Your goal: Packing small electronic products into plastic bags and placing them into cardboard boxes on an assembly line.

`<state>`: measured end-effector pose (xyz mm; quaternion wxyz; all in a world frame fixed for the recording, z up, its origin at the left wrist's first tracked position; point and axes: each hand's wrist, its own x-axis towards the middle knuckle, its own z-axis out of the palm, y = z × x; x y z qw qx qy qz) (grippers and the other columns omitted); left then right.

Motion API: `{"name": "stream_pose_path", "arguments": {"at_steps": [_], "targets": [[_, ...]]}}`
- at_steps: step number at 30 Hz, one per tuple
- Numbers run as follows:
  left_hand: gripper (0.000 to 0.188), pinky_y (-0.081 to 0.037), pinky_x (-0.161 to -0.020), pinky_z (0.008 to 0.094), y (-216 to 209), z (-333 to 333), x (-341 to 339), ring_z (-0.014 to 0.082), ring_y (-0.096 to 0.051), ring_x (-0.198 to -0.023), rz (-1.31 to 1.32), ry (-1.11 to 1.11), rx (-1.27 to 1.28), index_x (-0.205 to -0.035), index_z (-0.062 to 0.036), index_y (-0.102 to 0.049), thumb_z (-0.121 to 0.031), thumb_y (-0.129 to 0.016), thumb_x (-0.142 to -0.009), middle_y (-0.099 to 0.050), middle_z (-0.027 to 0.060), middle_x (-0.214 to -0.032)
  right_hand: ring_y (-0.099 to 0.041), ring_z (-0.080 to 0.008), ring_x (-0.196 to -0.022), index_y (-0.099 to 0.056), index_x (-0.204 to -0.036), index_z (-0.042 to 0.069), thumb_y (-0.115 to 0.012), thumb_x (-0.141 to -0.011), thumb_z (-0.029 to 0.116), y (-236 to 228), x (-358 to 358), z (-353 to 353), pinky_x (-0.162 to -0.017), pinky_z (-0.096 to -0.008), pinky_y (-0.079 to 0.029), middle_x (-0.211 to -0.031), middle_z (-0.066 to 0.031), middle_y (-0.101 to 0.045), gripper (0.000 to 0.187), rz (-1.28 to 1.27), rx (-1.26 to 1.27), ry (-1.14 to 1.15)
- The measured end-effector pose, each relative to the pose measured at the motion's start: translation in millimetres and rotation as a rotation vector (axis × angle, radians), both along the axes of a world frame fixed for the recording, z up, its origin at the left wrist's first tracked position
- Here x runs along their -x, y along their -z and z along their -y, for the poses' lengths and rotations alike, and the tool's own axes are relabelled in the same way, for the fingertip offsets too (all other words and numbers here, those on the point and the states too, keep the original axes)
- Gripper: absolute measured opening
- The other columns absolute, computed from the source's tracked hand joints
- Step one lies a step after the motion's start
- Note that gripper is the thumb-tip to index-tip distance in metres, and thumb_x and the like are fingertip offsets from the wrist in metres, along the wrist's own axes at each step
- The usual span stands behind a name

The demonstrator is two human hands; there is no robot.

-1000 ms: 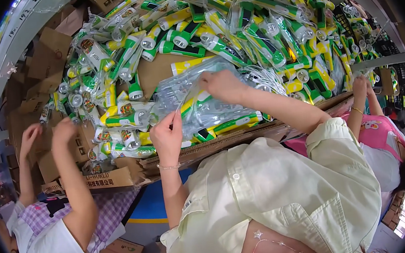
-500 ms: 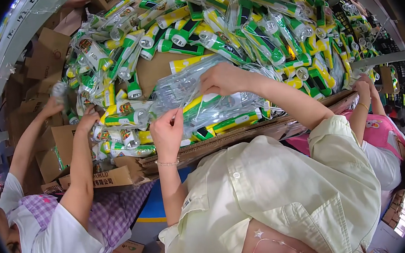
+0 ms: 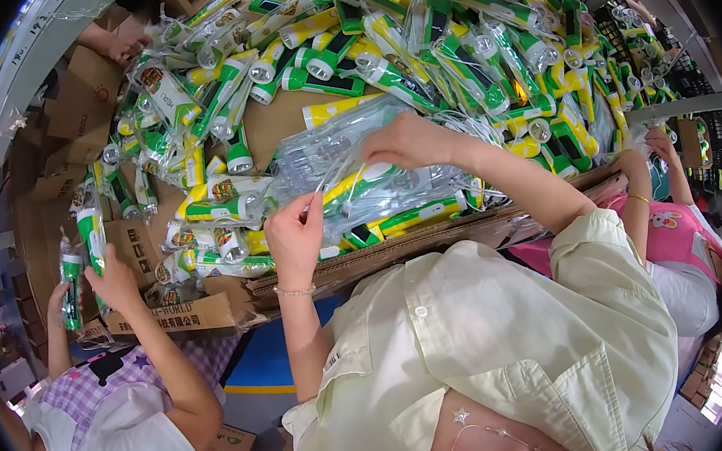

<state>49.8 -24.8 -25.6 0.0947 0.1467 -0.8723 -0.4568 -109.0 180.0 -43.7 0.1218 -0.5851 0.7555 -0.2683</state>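
Pinched together, the fingers of my left hand [image 3: 295,236] hold the edge of a clear plastic bag. My right hand [image 3: 405,141] is just right of it and higher, thumb and fingertips closed on a thin white strand. Whether this strand is a cord or the bag's edge I cannot tell. Below the fingers a green-and-yellow flashlight [image 3: 356,189] shows through clear plastic. A stack of clear plastic bags [image 3: 306,154] lies beneath and behind both hands. Thin white cords [image 3: 480,130] lie beside my right wrist.
A big heap of green, yellow and white flashlights [image 3: 399,78], many bagged, fills the cardboard-lined table. Its cardboard edge [image 3: 431,234] runs before me. At left a co-worker's hand [image 3: 114,280] holds a bagged flashlight; at right another co-worker's hand [image 3: 633,166] is near the heap. Metal posts [image 3: 27,92] frame the table.
My hands stay almost in place; the white strand between them now shows more clearly. The co-worker at left has drawn back from the heap and now holds flashlights in both hands.
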Motion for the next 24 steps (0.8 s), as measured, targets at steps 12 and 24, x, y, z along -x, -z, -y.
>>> {"name": "stream_pose_path", "arguments": {"at_steps": [12,24], "targets": [[0.017,-0.048,-0.056,0.038,-1,-2,6,0.0319,-0.062,-0.059,0.072,-0.06,0.194,-0.085,-0.0045,-0.07,-0.019,-0.064,-0.079,-0.063,0.0164,-0.067,-0.059,-0.0314,-0.067,-0.059,-0.093,0.009,-0.06,-0.085,0.016,-8,2,-12,-0.061,-0.0373,-0.045,-0.075,-0.0105,-0.062,0.011,0.306,0.063,0.205],[0.016,-0.048,-0.059,0.0415,-13,-7,14,0.0359,-0.061,-0.062,0.12,-0.055,0.299,-0.083,-0.0063,-0.07,-0.019,-0.062,-0.08,-0.064,0.017,-0.069,-0.062,-0.0301,-0.068,-0.06,-0.093,0.011,-0.059,-0.084,0.017,-3,2,-6,-0.06,-0.0386,-0.048,-0.08,-0.0066,-0.065,0.011,0.099,0.039,0.271]]}}
